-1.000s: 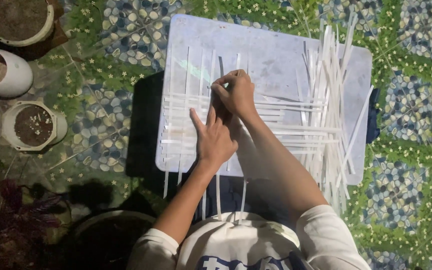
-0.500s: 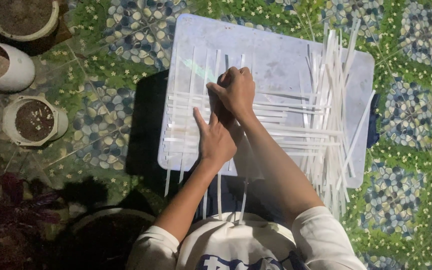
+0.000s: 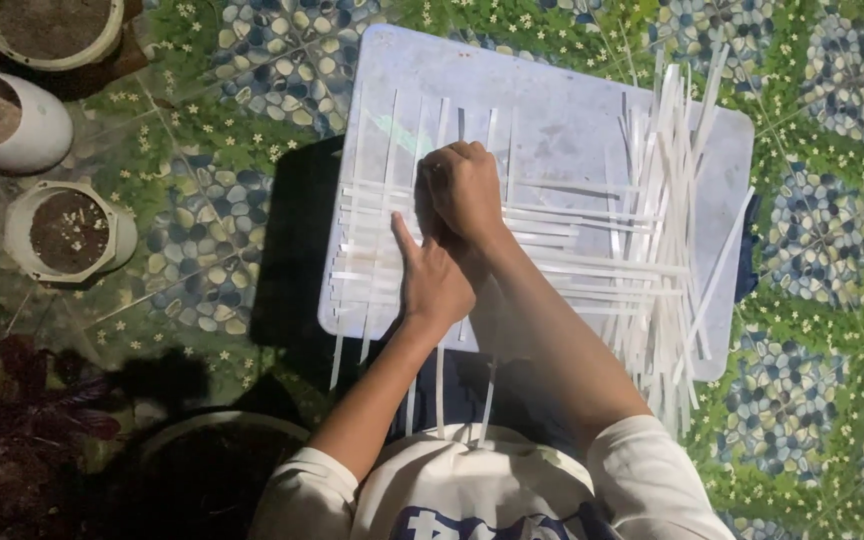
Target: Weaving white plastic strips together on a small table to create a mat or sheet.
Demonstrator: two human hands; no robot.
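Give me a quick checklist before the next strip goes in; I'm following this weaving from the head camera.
1. Left hand pressing flat on the woven strips: ok.
2. Right hand closed on a strip: cannot tell, fingers hide it.
3. Loose strips piled on the board's right side: ok.
4. Board resting flat: cannot tell.
5. Pots apart from the board: ok.

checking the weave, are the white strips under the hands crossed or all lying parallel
Crossed: under the left hand and right hand, the white strips run both lengthwise and across on the board.
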